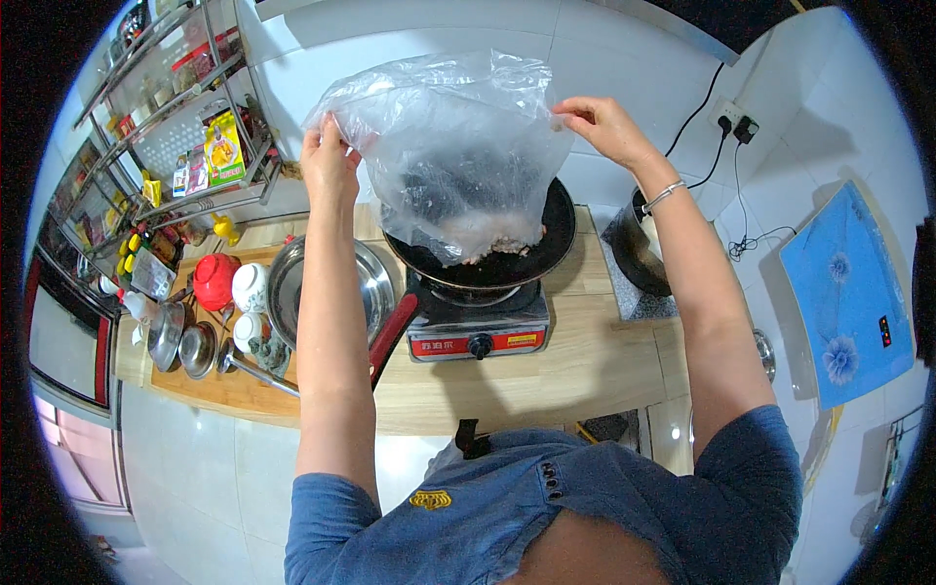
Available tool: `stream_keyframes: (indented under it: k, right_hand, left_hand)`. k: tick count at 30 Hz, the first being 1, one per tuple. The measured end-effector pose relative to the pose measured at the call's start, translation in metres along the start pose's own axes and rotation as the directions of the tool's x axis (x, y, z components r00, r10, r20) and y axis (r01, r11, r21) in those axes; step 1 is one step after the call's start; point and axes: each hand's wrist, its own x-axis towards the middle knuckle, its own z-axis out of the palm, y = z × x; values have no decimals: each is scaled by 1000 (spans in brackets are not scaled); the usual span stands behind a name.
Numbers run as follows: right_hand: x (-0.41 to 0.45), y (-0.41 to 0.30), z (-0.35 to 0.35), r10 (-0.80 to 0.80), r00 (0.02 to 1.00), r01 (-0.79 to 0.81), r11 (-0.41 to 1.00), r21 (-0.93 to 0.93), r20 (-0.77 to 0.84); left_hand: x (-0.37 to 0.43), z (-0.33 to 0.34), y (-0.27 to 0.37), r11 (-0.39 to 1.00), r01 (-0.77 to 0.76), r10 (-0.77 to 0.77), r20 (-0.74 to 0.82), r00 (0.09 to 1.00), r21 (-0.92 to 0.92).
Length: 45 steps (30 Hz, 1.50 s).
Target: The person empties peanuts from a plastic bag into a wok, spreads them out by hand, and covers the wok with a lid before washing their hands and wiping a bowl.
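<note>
A clear plastic bag [461,139] is spread between my two hands above a black frying pan [541,270]. My left hand [330,157] pinches the bag's left edge, and my right hand [603,128] pinches its right edge. Pale pinkish food pieces [504,247], seemingly minced meat, lie in the pan below the bag's lower end; the bag partly covers them, and whether some are still inside it I cannot tell. The pan, with its red handle [393,336] towards me, rests on a gas stove [479,344] with a black knob.
Left of my left arm are a steel basin [376,274], a red bowl [214,281], white bowls [250,287] and small steel bowls [197,349] on a wooden board [175,382]. A metal rack [205,212] holds packets. A dark pot [636,256] stands right, near wall plugs [733,126].
</note>
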Motion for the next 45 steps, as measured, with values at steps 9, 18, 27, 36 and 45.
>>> stream_keyframes:
  k: [9, 18, 27, 36, 45]
  right_hand:
    - [1, 7, 1, -38, 998, 33, 996, -84, -54]
    - [12, 8, -13, -116, 916, 114, 993, -29, -383]
    - [25, -21, -28, -116, 879, 145, 989, 28, -462]
    - [28, -30, -19, -55, 923, 127, 978, 167, -382]
    - [7, -64, -24, 160, 911, -8, 928, 372, -379]
  left_hand:
    - [-8, 9, 8, 1000, -18, 17, 12, 1000, 24]
    - [-10, 23, 16, 999, -54, 55, 57, 997, -8]
    - [-4, 31, 22, 998, -55, 58, 97, 994, -27]
    - [-1, 29, 24, 999, -27, 31, 99, 995, -42]
    - [-11, 46, 32, 997, -57, 71, 292, 954, -55]
